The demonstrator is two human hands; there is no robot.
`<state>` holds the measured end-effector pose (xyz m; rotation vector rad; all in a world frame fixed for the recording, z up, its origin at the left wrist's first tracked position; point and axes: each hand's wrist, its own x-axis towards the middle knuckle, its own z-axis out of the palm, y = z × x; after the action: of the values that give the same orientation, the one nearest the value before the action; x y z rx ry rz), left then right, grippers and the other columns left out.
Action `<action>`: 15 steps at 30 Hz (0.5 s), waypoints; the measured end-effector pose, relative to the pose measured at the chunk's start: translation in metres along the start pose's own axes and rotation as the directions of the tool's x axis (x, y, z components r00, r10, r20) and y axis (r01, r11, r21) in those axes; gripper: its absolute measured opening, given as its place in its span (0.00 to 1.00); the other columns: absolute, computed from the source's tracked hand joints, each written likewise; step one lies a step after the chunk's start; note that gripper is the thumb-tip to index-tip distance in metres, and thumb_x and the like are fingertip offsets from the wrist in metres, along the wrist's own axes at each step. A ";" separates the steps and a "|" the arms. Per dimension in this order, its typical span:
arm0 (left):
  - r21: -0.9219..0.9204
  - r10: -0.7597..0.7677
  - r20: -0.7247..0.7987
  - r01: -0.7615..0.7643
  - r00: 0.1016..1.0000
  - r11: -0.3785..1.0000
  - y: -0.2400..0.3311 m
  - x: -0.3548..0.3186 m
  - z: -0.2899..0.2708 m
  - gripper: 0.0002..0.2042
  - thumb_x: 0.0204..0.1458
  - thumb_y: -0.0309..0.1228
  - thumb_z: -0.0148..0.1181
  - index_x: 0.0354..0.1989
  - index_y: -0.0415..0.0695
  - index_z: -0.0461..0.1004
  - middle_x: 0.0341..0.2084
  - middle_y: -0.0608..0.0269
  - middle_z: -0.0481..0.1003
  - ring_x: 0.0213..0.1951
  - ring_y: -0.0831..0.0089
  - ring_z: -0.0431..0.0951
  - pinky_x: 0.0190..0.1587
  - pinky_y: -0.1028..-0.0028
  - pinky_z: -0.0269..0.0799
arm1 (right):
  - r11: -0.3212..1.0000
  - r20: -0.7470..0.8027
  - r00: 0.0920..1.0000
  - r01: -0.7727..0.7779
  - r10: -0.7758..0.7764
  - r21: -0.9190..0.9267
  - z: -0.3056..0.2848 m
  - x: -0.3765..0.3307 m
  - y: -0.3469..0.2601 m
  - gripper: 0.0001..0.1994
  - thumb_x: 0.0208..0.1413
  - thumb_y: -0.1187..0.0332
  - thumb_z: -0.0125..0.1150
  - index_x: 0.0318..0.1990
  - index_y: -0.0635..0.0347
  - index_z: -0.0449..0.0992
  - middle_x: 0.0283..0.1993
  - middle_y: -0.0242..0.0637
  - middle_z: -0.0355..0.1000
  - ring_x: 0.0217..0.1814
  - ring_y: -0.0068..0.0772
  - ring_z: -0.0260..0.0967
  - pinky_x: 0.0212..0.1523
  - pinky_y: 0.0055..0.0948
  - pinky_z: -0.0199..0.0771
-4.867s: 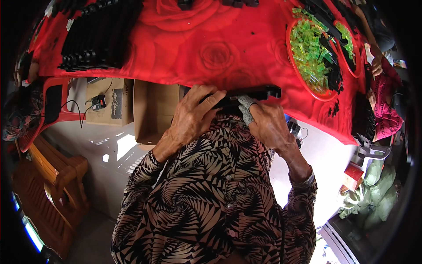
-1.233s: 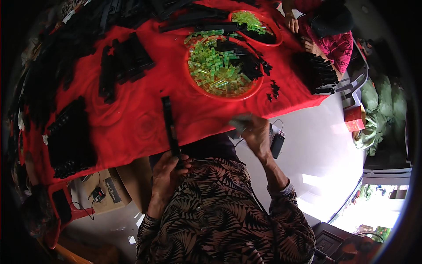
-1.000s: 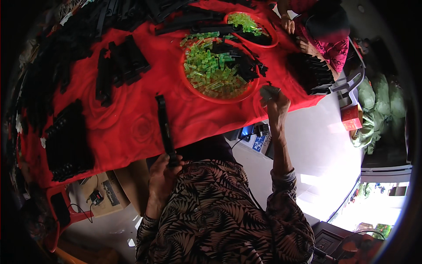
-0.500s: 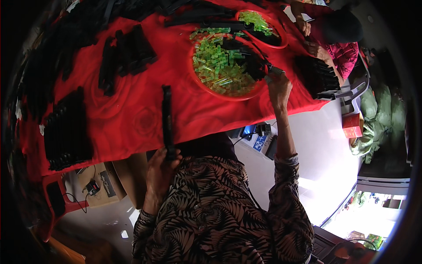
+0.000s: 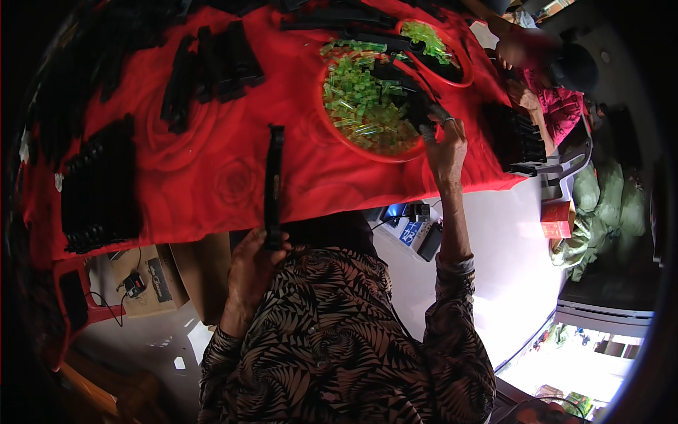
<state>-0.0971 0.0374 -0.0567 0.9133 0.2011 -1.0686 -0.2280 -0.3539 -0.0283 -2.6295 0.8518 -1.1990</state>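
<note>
A long, narrow black plastic strip [image 5: 274, 177] stands out from my left hand [image 5: 253, 260], whose fingers are closed around its near end at the table's front edge. My right hand [image 5: 447, 148] is over the right rim of a red basin [image 5: 374, 157]. Its thumb and forefinger, with greyish tips, are apart, and nothing shows between them. Small clear yellow-green tube pieces [image 5: 360, 88] fill much of the basin. Dark pieces [image 5: 418, 106] lie on its right side, nearest my right fingertips, too dim to make out.
A second red basin [image 5: 462, 79] of green pieces stands behind. Black strips are stacked at left [image 5: 102, 187], back left [image 5: 226, 63] and right [image 5: 519, 138] on the red cloth [image 5: 233, 180]. Another person's hand [image 5: 522, 95] is at far right. A red stool [image 5: 67, 304] stands lower left.
My right thumb and forefinger have spread from a pinch at the basin's rim. My left hand still holds the strip. The whole view has shifted slightly.
</note>
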 end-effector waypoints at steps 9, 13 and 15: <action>0.037 0.003 0.013 -0.004 1.000 0.999 -0.001 0.001 -0.002 0.11 0.63 0.31 0.49 0.46 0.35 0.69 0.40 0.50 0.76 0.39 0.66 0.79 0.42 0.75 0.78 | 0.978 0.087 0.992 -0.069 0.088 -0.194 0.011 0.007 -0.020 0.16 0.34 0.72 0.69 0.35 0.64 0.74 0.36 0.47 0.74 0.43 0.53 0.71 0.41 0.46 0.72; 0.022 -0.024 0.008 0.024 1.000 0.999 0.000 0.002 -0.002 0.11 0.63 0.32 0.51 0.46 0.36 0.70 0.40 0.50 0.76 0.40 0.66 0.78 0.42 0.74 0.78 | 0.983 0.064 0.987 -0.139 0.147 -0.118 0.014 0.003 -0.014 0.16 0.32 0.73 0.69 0.33 0.64 0.73 0.35 0.46 0.74 0.42 0.52 0.71 0.41 0.47 0.72; 0.010 -0.020 0.007 0.020 1.000 1.000 0.000 0.001 -0.001 0.11 0.64 0.31 0.49 0.46 0.35 0.70 0.39 0.50 0.77 0.39 0.66 0.79 0.42 0.75 0.79 | 0.983 0.061 0.986 -0.151 0.158 -0.105 0.015 0.003 -0.014 0.17 0.31 0.73 0.71 0.33 0.64 0.73 0.35 0.45 0.75 0.42 0.52 0.71 0.41 0.47 0.72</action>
<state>-0.0963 0.0372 -0.0574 0.9181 0.2001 -1.0922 -0.2093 -0.3459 -0.0314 -2.6068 1.1069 -1.0467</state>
